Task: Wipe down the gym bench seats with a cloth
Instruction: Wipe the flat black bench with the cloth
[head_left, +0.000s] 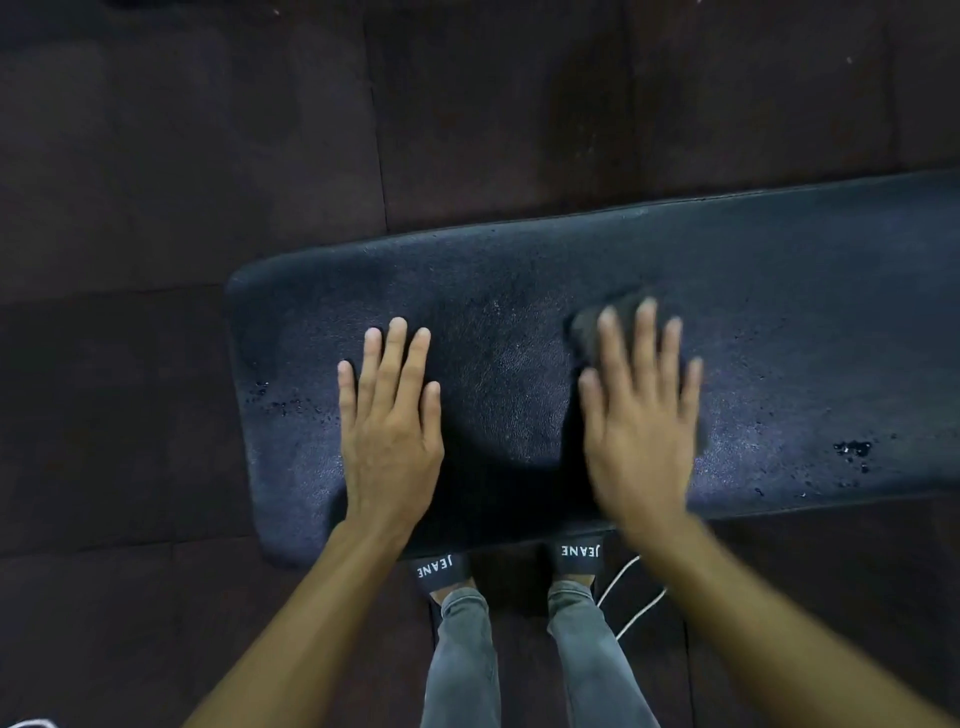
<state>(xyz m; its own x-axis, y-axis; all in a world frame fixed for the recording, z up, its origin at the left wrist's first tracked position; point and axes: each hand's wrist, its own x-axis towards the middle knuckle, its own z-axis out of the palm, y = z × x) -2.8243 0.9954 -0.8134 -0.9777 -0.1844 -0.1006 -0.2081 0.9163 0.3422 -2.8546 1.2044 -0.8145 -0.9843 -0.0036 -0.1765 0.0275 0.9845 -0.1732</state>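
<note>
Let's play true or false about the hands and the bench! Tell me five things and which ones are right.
1. The right hand presses flat on a dark cloth. True.
2. The left hand holds a spray bottle. False: it lies flat on the bench and holds nothing.
3. The bench is bright red. False: it is black.
4. Wet drops sit on the bench to the right of the cloth. True.
5. The person is barefoot. False: they wear dark slides.
</note>
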